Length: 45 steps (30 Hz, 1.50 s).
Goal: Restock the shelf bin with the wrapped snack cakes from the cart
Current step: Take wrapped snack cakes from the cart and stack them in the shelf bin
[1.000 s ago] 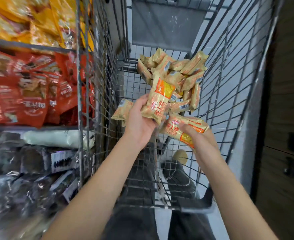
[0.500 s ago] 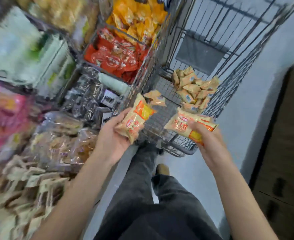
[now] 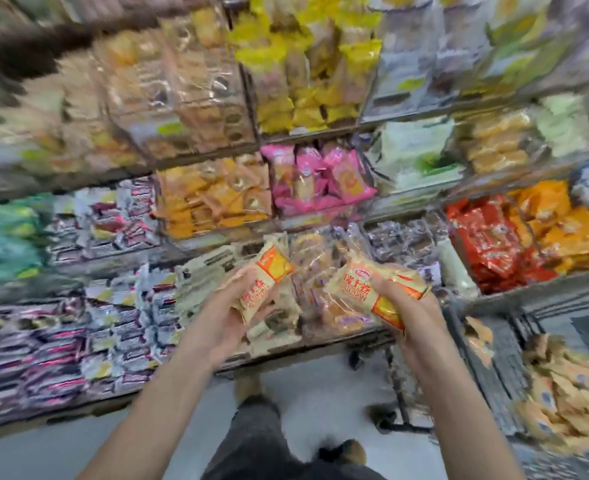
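Observation:
My left hand (image 3: 230,317) grips a cream and orange wrapped snack cake (image 3: 263,284), held upright in front of the shelf. My right hand (image 3: 410,310) holds another wrapped snack cake (image 3: 358,287) with red lettering, lying across my palm. Both hands hover over a low shelf bin (image 3: 216,271) that holds packs in the same cream wrapping. The wire cart (image 3: 493,362) stands at the lower right with a heap of several more snack cakes (image 3: 559,393) inside. The view is blurred by motion.
Shelves of bins fill the view: pink packs (image 3: 317,178), orange packs (image 3: 213,199), red packs (image 3: 487,244), yellow packs (image 3: 303,71), purple and white packs (image 3: 78,341) at the left. My legs and shoes (image 3: 341,452) stand on grey floor below.
My view has swung left from the cart to face the shelves. Both hands carried their snack cakes from beside the cart to in front of the low shelf bin.

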Tool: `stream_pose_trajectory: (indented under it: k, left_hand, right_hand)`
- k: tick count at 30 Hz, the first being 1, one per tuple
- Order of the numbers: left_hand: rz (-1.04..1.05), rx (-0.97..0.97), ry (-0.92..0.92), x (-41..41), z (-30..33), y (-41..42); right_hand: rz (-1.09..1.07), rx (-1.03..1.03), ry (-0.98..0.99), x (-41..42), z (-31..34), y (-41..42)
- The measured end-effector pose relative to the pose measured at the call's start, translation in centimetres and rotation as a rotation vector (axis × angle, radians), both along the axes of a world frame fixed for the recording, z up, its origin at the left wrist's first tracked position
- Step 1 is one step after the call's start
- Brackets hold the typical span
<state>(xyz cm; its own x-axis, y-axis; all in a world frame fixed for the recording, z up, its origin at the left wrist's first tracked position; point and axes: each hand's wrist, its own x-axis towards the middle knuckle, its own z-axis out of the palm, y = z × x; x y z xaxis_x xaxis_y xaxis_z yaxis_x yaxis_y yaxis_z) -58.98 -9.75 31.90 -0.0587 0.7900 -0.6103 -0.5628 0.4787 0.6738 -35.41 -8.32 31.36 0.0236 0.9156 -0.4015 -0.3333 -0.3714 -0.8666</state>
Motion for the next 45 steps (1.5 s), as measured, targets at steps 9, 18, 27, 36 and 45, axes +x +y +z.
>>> stream_pose_trajectory:
  k: [9,18,27,36,45]
  left_hand:
    - [0.292,0.211,0.309,-18.9,2.6,2.7]
    - [0.414,0.512,0.91,-30.4,8.8,10.4]
    - [-0.082,0.321,1.463,-37.3,11.0,26.3]
    - [-0.209,0.438,1.512,-39.1,7.4,33.3]
    - [-0.24,0.521,1.966,-40.2,5.7,34.7]
  right_hand:
    - [0.182,0.105,-0.026,-19.2,4.6,8.5]
    - [0.294,0.183,-0.055,-30.5,6.7,14.0]
    - [0.317,0.165,-0.087,-32.0,7.0,16.0]
    - [0.3,0.116,-0.103,-30.9,5.8,16.2]
    - [0.29,0.089,-0.1,-31.5,5.7,16.5]
